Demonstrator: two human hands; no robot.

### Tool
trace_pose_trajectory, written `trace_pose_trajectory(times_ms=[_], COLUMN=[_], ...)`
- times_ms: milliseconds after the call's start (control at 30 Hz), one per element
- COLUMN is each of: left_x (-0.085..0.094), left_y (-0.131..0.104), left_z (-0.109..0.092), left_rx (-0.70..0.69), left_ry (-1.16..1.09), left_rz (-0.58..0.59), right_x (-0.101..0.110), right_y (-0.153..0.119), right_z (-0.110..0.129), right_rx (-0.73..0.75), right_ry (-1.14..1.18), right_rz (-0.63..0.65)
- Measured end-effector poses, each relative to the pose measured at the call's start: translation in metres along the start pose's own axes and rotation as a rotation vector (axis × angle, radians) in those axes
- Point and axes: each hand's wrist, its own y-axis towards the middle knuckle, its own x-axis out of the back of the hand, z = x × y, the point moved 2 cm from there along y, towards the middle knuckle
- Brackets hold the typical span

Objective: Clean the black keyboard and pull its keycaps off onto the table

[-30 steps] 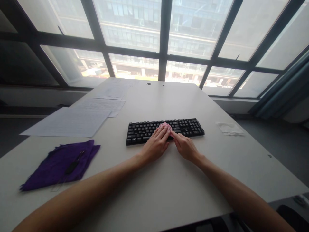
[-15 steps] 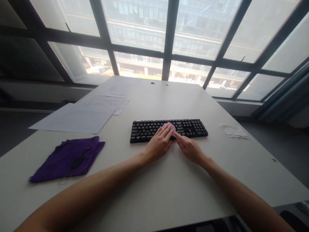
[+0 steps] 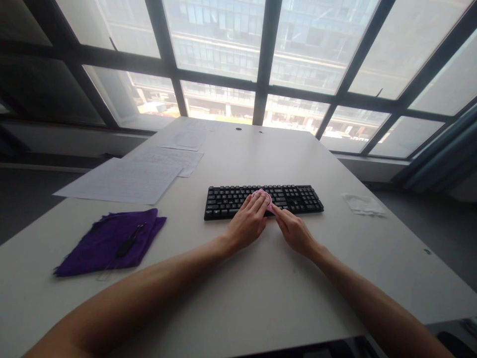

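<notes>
Paper sheets (image 3: 126,179): far left on the table (image 3: 246,308), overlapping, well apart from both hands.
Purple cloth (image 3: 97,243): near left, folded, with a black-handled tool (image 3: 126,246) lying on it.
Keyboard (image 3: 221,199): mid-table, its long axis running left to right, just beyond the hands and under the pink disc.
Left hand (image 3: 248,221): laid flat, fingers straight and close together, slanting far and right over the disc; how hard it presses cannot be told.
Pink disc (image 3: 269,200): on the middle of the keyboard, far-right of the left palm and far-left of the right palm; mostly hidden, with a narrow tab (image 3: 271,209) angling near-right, which sets its long axis.
Nearer hand: both touch it, but the left covers its face, while the right meets only the tab.
Right hand (image 3: 296,231): curled, forefinger reaching far-left to the tab; whether the thumb pinches it from below cannot be told.
White cloth (image 3: 363,205): right of the keyboard, apart from it.
</notes>
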Motion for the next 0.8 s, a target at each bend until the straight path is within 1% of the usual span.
trace_pose_trajectory(times_ms=[300,533,800], left_x=[-0.0058,-0.0039,-0.0037], left_y=[0.0,-0.0002,0.0], left_z=[0.003,0.0021,0.0014], left_rx=[-0.015,-0.004,-0.011], left_ry=[-0.006,-0.013,-0.005], left_rz=[0.019,0.025,0.029], right_x=[-0.0005,0.001,-0.0019], right_y=[0.0005,0.0005,-0.0001], right_z=[-0.0052,-0.0022,-0.0051], right_rx=[-0.026,-0.025,-0.027], right_ry=[0.017,0.047,0.063], right_rz=[0.062,0.022,0.039])
